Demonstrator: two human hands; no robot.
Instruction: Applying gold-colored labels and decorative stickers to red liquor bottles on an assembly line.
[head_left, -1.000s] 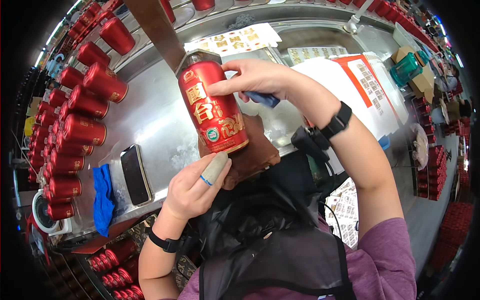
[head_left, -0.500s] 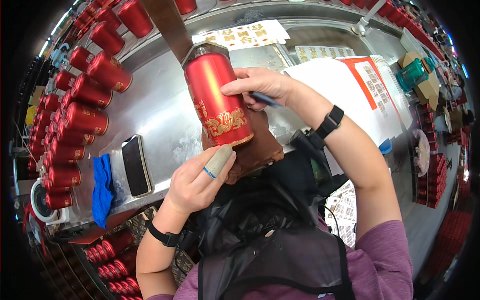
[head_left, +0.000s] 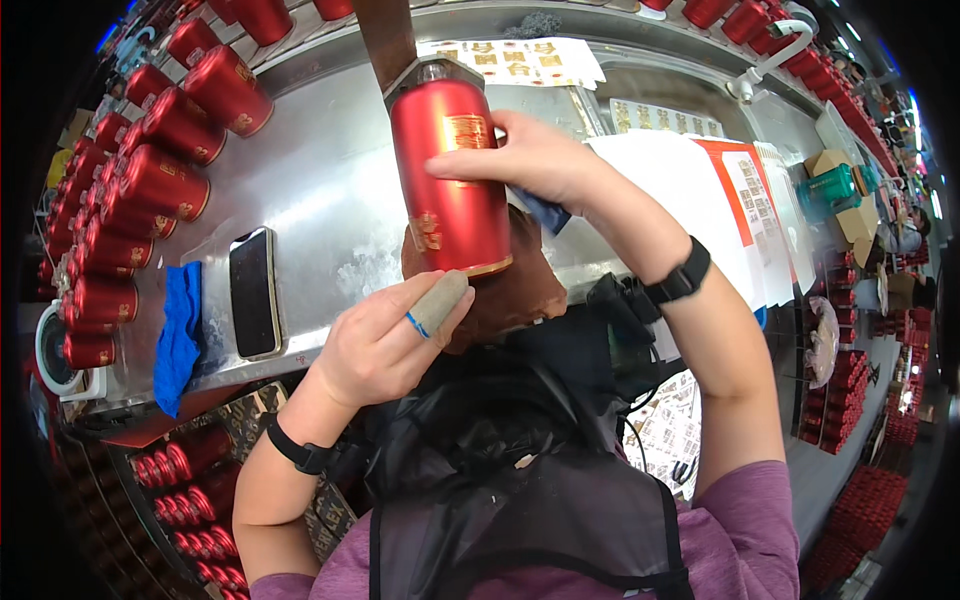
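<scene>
Right hand [head_left: 540, 165]: fingers pinching bottle [head_left: 440, 205], neck to 12 o'clock, over worktop [head_left: 320, 200]; left hand [head_left: 378, 340]: fingers bunched at its base, can't tell if gripping; off the bottle, phone [head_left: 255, 292] then cloth [head_left: 179, 340] at 8 o'clock, paper [head_left: 672, 175] at 3.

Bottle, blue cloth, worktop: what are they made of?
Bottle: glass or metal under red coating, can't tell which; satin sheen, soft highlight, gold print.
Blue cloth: likely fabric, matte; soft creases.
Worktop: probably stainless steel, semi-gloss; grey, with blurred reflections and whitish smudges.
</scene>
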